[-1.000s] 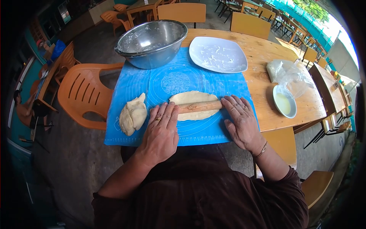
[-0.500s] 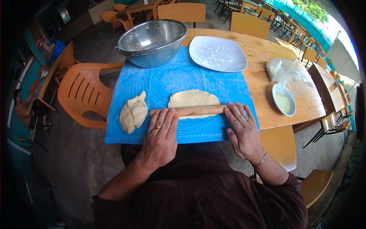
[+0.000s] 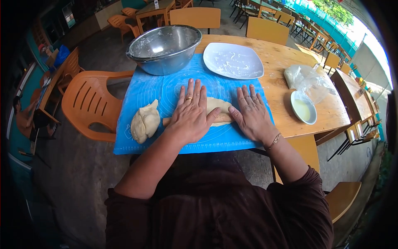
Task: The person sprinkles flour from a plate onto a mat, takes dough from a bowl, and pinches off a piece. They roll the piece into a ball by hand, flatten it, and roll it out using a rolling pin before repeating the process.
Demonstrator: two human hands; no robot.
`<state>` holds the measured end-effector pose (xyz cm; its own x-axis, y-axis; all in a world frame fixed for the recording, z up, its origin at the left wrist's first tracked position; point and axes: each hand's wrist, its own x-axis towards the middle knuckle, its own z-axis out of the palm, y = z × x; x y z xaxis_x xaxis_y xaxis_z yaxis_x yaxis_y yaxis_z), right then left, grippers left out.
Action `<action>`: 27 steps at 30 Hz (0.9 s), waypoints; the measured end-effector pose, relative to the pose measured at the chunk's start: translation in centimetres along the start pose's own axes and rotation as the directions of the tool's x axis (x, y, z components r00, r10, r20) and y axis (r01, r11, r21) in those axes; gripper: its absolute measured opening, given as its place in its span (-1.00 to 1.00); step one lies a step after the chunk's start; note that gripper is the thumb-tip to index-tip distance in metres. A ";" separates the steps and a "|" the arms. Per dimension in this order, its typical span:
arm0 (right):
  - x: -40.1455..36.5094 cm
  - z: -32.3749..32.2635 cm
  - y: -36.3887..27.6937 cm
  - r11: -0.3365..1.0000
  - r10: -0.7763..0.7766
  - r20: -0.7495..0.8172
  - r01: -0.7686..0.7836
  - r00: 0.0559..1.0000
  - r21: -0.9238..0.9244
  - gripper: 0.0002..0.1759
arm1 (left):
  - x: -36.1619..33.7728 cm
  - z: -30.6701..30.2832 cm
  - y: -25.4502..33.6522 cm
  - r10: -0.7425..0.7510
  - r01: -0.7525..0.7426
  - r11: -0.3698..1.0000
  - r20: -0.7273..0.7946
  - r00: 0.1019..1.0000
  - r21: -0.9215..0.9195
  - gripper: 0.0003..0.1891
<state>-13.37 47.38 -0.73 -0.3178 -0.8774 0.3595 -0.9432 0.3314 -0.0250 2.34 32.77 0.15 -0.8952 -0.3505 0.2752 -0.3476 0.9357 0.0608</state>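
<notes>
My left hand [image 3: 191, 115] lies flat with fingers stretched forward over the left part of a wooden rolling pin [image 3: 222, 118]. Over the pin's right part rests my right hand [image 3: 253, 116], also flat, its fingers slightly apart. Both palms hide much of the pin; a short stretch shows between the thumbs and its left tip sticks out. Under it is a flattened sheet of dough [image 3: 216, 103], partly covered by my hands. To the left, a pale lump of dough [image 3: 145, 123] sits on the blue baking mat [image 3: 166, 89].
Behind my hands stand a large metal bowl [image 3: 166, 64] and a white plate [image 3: 233, 62] with floury crumbs. On the wooden table [image 3: 275, 112] to the right are a plastic bag [image 3: 304, 79] and a small bowl [image 3: 304, 108] of pale yellow liquid. An orange chair [image 3: 89, 99] is at the left.
Both hands have moved forward, away from my body, over the rolling pin. They now cover more of it and of the dough sheet. The dough lump stays in place.
</notes>
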 end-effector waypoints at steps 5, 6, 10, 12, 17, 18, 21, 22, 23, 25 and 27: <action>-1.3 -1.7 -0.5 0.994 0.010 0.104 -0.022 0.995 0.108 -0.13 | -0.9 -0.2 -0.3 0.059 -0.050 0.988 0.057 0.997 -0.144 -0.16; -1.6 -1.8 -0.5 0.992 -0.002 0.118 -0.013 0.993 0.128 -0.13 | -1.1 -0.4 -0.2 0.070 -0.051 0.981 0.096 0.993 -0.185 -0.17; -3.1 -2.2 -0.9 0.993 -0.038 0.127 0.024 0.991 0.112 -0.14 | -2.6 -0.8 0.0 0.091 -0.066 0.960 0.080 0.993 -0.273 -0.18; -4.1 -2.6 -1.2 0.992 -0.065 0.111 0.052 0.992 0.117 -0.15 | -3.5 -1.0 0.1 0.144 -0.130 0.943 0.025 0.989 -0.306 -0.19; -5.8 -3.2 -1.5 0.983 -0.135 0.047 0.128 0.990 0.130 -0.17 | -5.2 -1.6 0.9 0.196 -0.193 0.957 -0.009 0.981 -0.217 -0.30; -6.2 -3.6 -1.7 0.978 -0.142 0.033 0.135 0.989 0.162 -0.20 | -5.6 -1.8 1.2 0.199 -0.195 0.962 0.003 0.980 -0.192 -0.35; -7.3 -3.6 -1.2 0.964 -0.169 0.011 0.163 0.986 0.208 -0.27 | -7.0 -2.0 1.5 0.218 -0.223 0.956 -0.046 0.975 -0.191 -0.44; -7.5 -3.3 -1.0 0.957 -0.187 0.015 0.179 0.982 0.227 -0.31 | -7.4 -1.9 1.5 0.225 -0.230 0.956 -0.050 0.973 -0.183 -0.49; -7.6 -2.9 -0.9 0.937 -0.185 -0.135 0.216 0.974 0.276 -0.44 | -7.6 -1.5 1.7 0.208 -0.237 0.956 -0.168 0.964 -0.175 -0.58; -7.8 -3.2 -1.0 0.915 -0.146 -0.126 0.182 0.981 0.360 -0.51 | -7.7 -0.6 1.5 0.183 -0.220 0.953 -0.182 0.966 -0.210 -0.60; -7.6 -3.9 -1.0 0.884 -0.112 -0.119 0.153 0.987 0.441 -0.56 | -7.6 -0.9 1.4 0.156 -0.203 0.950 -0.200 0.967 -0.239 -0.62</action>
<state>-9.63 55.06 0.16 -0.1968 -0.8612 0.4687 -0.9255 0.0053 -0.3788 8.87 36.82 -0.94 -0.8646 -0.1844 0.4674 -0.0817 0.9694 0.2313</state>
